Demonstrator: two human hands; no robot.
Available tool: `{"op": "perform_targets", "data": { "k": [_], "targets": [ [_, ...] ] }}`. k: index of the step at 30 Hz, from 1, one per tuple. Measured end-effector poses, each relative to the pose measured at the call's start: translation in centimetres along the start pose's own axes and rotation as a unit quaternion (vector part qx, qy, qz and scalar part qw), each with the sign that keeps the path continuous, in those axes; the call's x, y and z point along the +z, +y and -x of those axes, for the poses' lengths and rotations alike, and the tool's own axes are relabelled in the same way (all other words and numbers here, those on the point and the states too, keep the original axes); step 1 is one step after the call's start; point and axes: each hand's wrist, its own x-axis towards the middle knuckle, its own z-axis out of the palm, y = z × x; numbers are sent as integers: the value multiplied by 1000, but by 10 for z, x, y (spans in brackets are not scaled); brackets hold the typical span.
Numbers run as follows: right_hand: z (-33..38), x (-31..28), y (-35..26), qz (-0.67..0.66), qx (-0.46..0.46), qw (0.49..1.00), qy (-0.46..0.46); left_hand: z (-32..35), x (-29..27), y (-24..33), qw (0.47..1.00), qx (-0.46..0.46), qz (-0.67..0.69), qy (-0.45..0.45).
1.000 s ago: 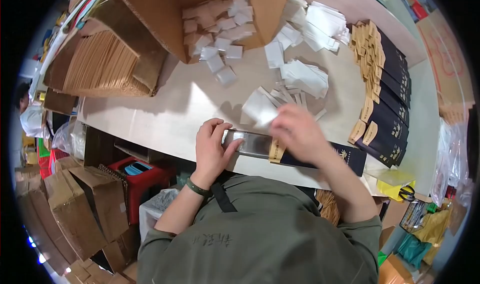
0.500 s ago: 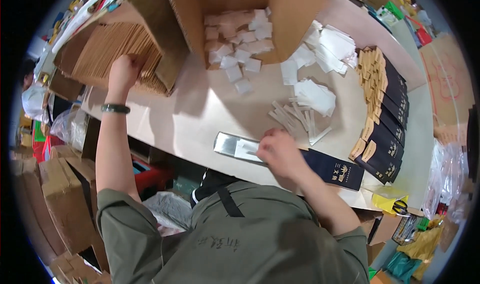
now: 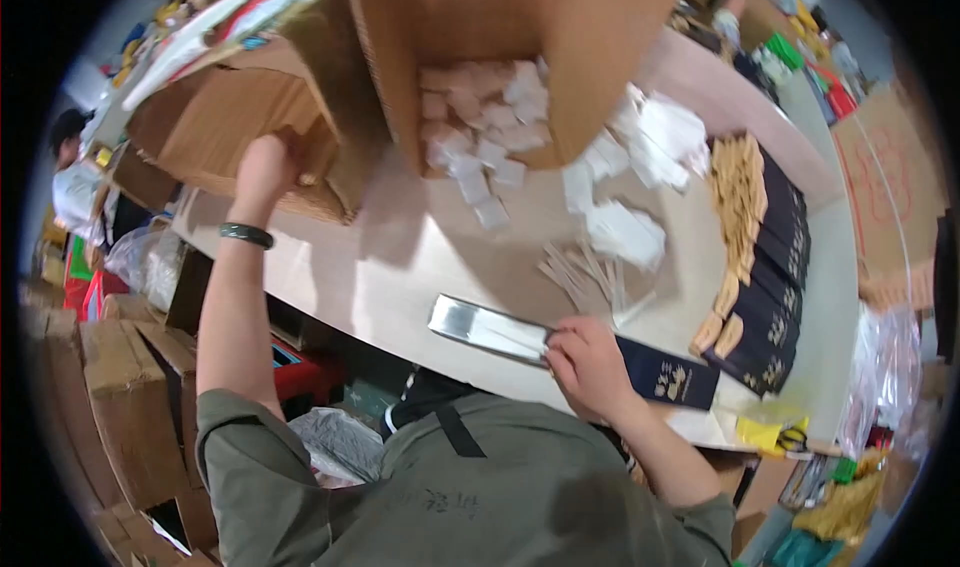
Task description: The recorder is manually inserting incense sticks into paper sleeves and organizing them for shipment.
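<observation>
My left hand reaches into the far-left carton, its fingers curled at the front of a tight stack of brown paper pieces. Its fingertips are hidden, so what they grip does not show. Near the table's front edge, a shiny metal trough lies with a white strip along it. My right hand is closed over the trough's right end, thumb and fingers pinched at the strip's end. A flat navy pouch with gold print extends from beneath this hand to the right.
A tall open carton holds small white sachets, some spilling out. White packets and thin white strips lie mid-table. Overlapping navy pouches with tan tops line the right side, near black-handled scissors.
The whole view has shifted, the table sitting lower in it. My right hand has moved slightly right along the trough and closed at the strip. My left hand stays at the brown stack.
</observation>
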Motion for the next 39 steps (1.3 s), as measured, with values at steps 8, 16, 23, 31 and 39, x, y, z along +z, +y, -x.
{"op": "perform_targets", "data": {
  "k": [8, 16, 23, 31, 39],
  "targets": [
    [-5, -23, 4, 35, -46, 998, -26, 9, -13, 15, 986, -63, -27, 153],
    [27, -9, 11, 28, 15, 999, -33, 187, 32, 49, 835, -108, 509, -178],
    [26, -11, 16, 21, 1, 998, -59, 169, 57, 103, 827, -51, 439, -347],
    [12, 1, 10, 47, -2, 998, -37, 209, 77, 227, 909, 89, 386, -131],
    [2, -6, 6, 18, 18, 998, -53, 213, 61, 259, 765, 102, 534, -346]
  ]
}}
